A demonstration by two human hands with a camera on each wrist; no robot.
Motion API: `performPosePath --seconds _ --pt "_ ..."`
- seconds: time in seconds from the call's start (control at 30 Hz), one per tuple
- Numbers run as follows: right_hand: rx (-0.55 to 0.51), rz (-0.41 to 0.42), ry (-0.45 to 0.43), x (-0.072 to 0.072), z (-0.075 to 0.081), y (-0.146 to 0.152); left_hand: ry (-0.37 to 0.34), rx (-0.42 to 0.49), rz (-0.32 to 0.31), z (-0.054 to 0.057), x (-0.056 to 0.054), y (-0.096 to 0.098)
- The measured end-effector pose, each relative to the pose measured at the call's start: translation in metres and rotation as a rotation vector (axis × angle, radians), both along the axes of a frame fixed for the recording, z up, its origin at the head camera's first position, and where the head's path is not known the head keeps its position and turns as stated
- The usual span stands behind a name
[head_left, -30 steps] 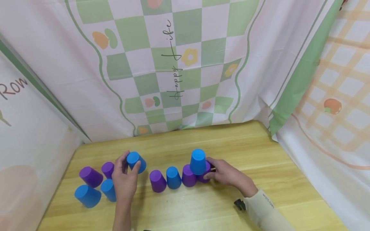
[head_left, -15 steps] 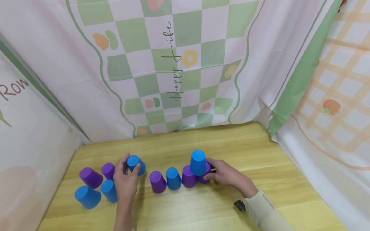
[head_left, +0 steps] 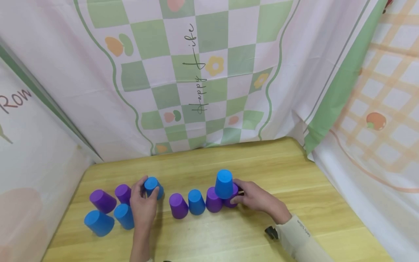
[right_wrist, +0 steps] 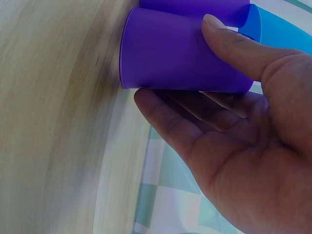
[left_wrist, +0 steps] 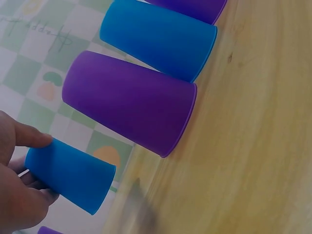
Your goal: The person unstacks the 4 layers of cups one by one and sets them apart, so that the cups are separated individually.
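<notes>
In the head view, my left hand (head_left: 143,208) pinches an upside-down blue cup (left_wrist: 70,175) between thumb and fingers, left of a row of cups. At the row's right end, my right hand (head_left: 256,196) holds a purple cup (right_wrist: 175,53), thumb on one side and fingers along the other. Bridging that cup and its purple neighbour (head_left: 214,200) is an upper blue cup (head_left: 224,184), bottom up. Further left in the row stand a blue cup (head_left: 196,202) and a purple cup (left_wrist: 129,102), both upside down.
Left of my left hand stand several more upside-down cups: a purple cup (head_left: 103,201), a smaller-looking purple cup (head_left: 123,194), a blue cup (head_left: 99,223) and another blue cup (head_left: 124,216). Printed cloth (head_left: 212,91) hangs behind the wooden table (head_left: 262,160) and at both sides.
My left hand has come down slightly toward the table with its blue cup. My right hand and the cups in the row stay where they were.
</notes>
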State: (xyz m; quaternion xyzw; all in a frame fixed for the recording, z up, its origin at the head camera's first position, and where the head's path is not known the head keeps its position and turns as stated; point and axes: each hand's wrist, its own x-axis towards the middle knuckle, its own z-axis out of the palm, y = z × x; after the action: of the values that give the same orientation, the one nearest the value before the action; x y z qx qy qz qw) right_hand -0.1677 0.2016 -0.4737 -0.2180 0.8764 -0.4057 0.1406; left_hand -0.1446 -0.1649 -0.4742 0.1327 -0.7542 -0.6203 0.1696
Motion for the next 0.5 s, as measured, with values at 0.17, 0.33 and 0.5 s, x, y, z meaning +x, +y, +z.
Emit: performPosePath --seconds 0.17,0.33,0.5 --pt "0.002 -0.005 -0.004 -0.0005 -0.0001 -0.0003 -0.023 -0.007 0.016 -0.001 -0.0006 -0.0003" --pt "0.011 -0.011 -0.006 -0.0011 -0.0003 -0.0002 -0.042 -0.003 0.025 -0.0036 -0.0005 -0.0014" --pt "0.01 -0.005 -0.009 -0.0009 -0.0004 -0.0006 -0.054 -0.01 0.034 -0.0063 0.0 -0.0031"
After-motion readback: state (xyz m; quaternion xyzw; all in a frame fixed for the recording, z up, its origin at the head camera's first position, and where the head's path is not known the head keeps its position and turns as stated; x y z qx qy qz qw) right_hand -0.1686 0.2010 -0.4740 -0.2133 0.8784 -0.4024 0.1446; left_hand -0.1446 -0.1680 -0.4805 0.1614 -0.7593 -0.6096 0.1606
